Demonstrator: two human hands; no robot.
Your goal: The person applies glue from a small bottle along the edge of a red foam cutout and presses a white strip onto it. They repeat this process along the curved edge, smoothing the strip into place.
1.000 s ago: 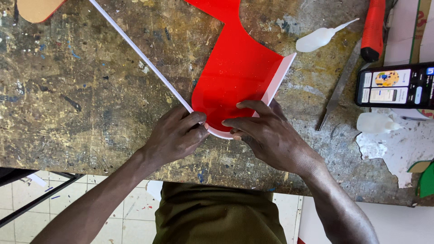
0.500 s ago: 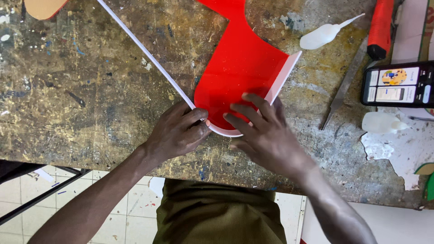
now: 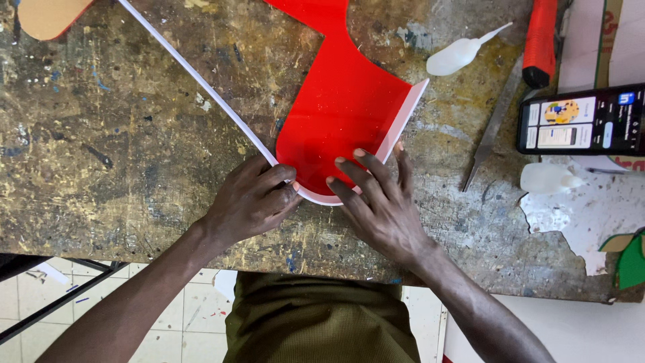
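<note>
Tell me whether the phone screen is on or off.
On. The phone lies flat at the table's right edge, and its screen glows with coloured tiles and icons rather than showing plain black.

You've got two hands on the counter (image 3: 134,134): your left hand (image 3: 248,202) and your right hand (image 3: 379,202). One red cut-out sheet (image 3: 342,114) lies under them, and one long white strip (image 3: 195,84) runs along its edge. Count two small white squeeze bottles: one up top (image 3: 460,55), one lower right (image 3: 547,178). One phone (image 3: 581,119) with a lit screen. One red-handled tool (image 3: 541,40), one thin metal blade (image 3: 494,128). One orange rounded piece (image 3: 47,17) in the far corner. One green scrap (image 3: 631,259) at the right edge.
</note>
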